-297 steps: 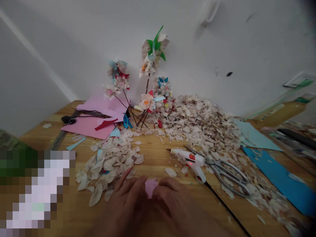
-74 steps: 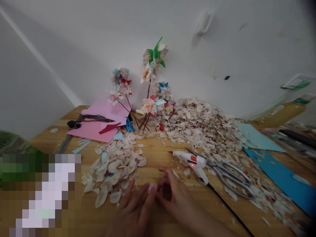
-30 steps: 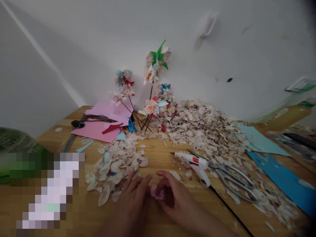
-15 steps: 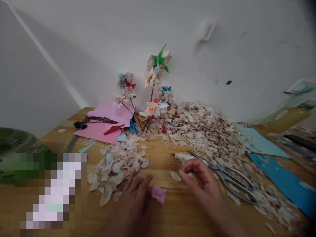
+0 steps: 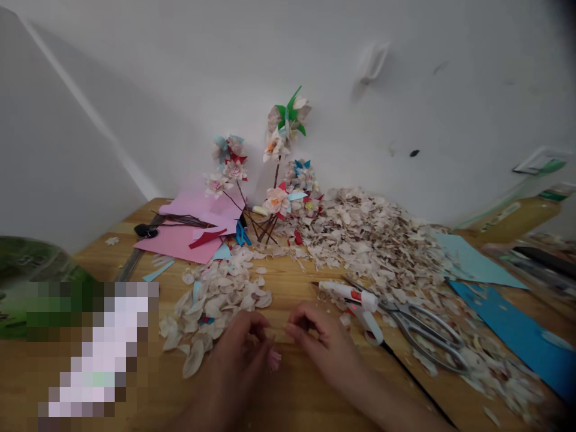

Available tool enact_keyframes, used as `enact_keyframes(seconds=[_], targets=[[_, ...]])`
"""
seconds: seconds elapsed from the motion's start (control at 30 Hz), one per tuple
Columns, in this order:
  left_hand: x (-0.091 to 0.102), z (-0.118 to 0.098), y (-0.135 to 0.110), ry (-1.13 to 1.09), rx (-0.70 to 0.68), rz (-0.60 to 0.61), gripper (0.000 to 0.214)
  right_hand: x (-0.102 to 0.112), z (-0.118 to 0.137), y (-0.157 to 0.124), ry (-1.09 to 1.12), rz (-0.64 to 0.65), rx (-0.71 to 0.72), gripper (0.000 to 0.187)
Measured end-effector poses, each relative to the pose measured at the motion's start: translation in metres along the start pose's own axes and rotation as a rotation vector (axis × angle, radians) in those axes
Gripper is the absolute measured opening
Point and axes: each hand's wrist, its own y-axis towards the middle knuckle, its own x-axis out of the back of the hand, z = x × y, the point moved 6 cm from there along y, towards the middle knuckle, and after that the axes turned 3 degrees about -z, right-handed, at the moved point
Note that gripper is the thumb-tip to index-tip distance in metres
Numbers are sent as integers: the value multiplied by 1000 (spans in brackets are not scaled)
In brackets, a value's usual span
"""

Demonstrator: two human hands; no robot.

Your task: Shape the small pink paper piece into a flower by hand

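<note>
My left hand (image 5: 245, 357) is closed, its fingers curled over a small crumpled pink paper piece (image 5: 273, 360) that shows just past the fingertips. Opposite it, a short gap away, my right hand (image 5: 317, 339) is closed in a pinch. Whatever its fingertips hold is too small and blurred to make out. A white glue gun (image 5: 355, 295) with a red light lies right of my right hand, its black cord running toward the front edge. Silver scissors (image 5: 427, 333) lie beside it. Left of my left hand spreads a small heap of pale dried petals (image 5: 225, 294).
A large petal pile (image 5: 364, 225) fills the back right. Handmade flowers (image 5: 276, 201) on stems stand against the wall. Pink paper (image 5: 180, 240) lies back left, blue sheets (image 5: 508, 324) at right. A bottle (image 5: 522, 219) is far right, a green bag (image 5: 36, 270) at left.
My right hand has moved left, toward my left hand, uncovering the glue gun. My left fingers have curled in, and the pink piece has shifted left, now partly covered by them.
</note>
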Motion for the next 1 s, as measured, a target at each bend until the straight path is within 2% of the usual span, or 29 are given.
enact_keyframes(seconds=[0.17, 0.37, 0.47, 0.57, 0.77, 0.87, 1.0], targets=[[-6, 10, 2, -29, 56, -20, 49, -11, -2, 6, 139, 44, -46, 12], [-6, 0, 0, -263, 160, -66, 55, -11, -9, 3, 253, 13, -89, 15], [-1, -9, 2, -420, 157, -101, 59, -11, -12, 2, 348, -2, -93, 17], [5, -12, 6, -526, 125, -114, 57, -21, -12, -1, 533, 98, -124, 34], [14, -11, 9, -558, 168, -162, 42, -36, -7, -2, 777, 187, -195, 41], [18, -13, 8, -494, 203, -190, 29, -37, -7, 3, 785, 152, -226, 44], [18, -9, 8, -482, 231, -182, 24, -33, -6, 7, 668, 72, -225, 41]])
